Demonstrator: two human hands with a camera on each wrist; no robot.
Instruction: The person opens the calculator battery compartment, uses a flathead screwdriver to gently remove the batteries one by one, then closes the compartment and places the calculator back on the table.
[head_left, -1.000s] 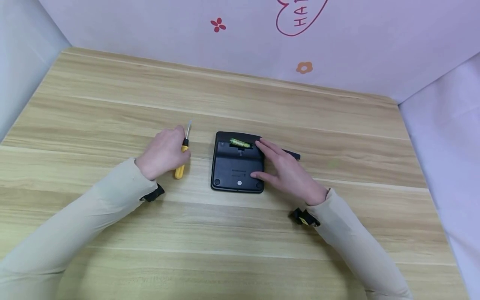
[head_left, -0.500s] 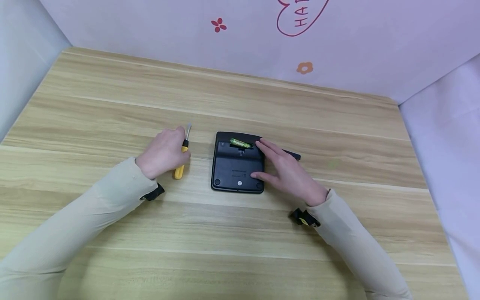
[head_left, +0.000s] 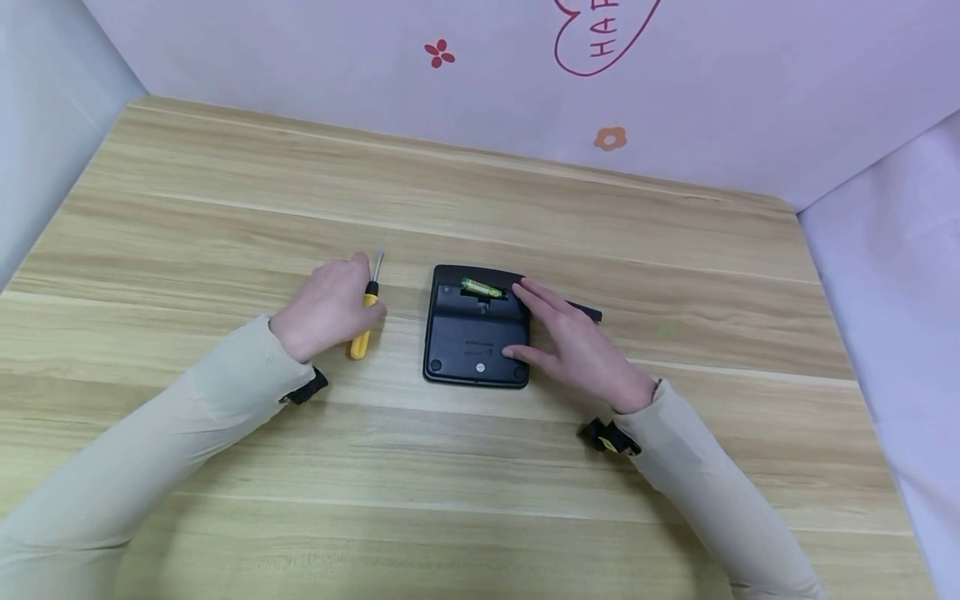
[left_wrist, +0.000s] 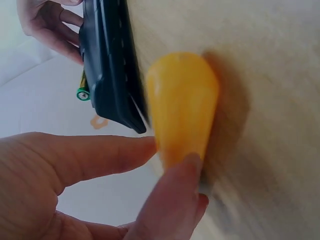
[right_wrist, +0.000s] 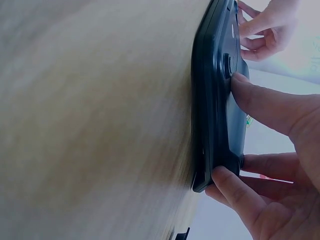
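Centre-left, the left hand (head_left: 327, 308) pinches a smooth-handled yellow screwdriver (head_left: 361, 343) while, mid-frame, the right hand (head_left: 583, 352) grips a flat black device (head_left: 468, 337), both scarcely moved.

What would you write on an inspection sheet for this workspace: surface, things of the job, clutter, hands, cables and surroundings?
Surface: wooden table, light grain.
Job's things: black device, underside up; green battery near its far end, sticking out; yellow screwdriver.
Clutter: dark narrow piece, partly hidden; purpose unclear.
Hands: left hand pinches the screwdriver's handle; right hand touches the device's right side.
Cables: nothing seen.
Surroundings: white wall with red flower and orange flower.
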